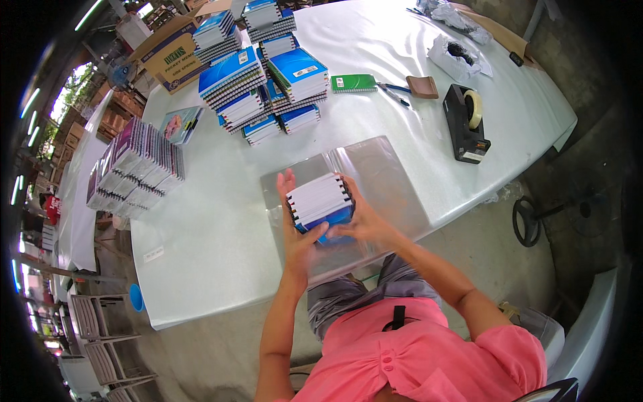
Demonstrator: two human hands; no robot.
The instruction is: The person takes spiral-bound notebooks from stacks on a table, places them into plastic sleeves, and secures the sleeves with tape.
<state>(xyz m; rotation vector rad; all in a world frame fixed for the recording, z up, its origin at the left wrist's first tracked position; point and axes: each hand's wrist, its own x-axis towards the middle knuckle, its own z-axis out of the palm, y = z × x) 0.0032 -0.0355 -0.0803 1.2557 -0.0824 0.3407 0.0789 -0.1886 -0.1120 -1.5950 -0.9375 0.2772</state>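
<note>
Between my two hands is a small stack of spiral notebooks [320, 199], its white page edges turned up and a blue cover facing me. My left hand [297, 242] presses the stack's left side, fingers stretched up along it and thumb over the blue cover. Around the right side curls my right hand [365, 218], its thumb near the left one at the lower edge. Both hands are slightly blurred. Beneath them lies a pile of clear plastic sheets or bags [395, 177] at the table's near edge.
Tall piles of blue notebooks [231, 70] stand at the far side beside a cardboard box [175, 57]. Purple-covered notebooks [137, 164] are stacked left. A green notebook [353, 83], scissors [394, 94], a brown pouch [422, 87] and a black tape dispenser [463, 124] lie to the right.
</note>
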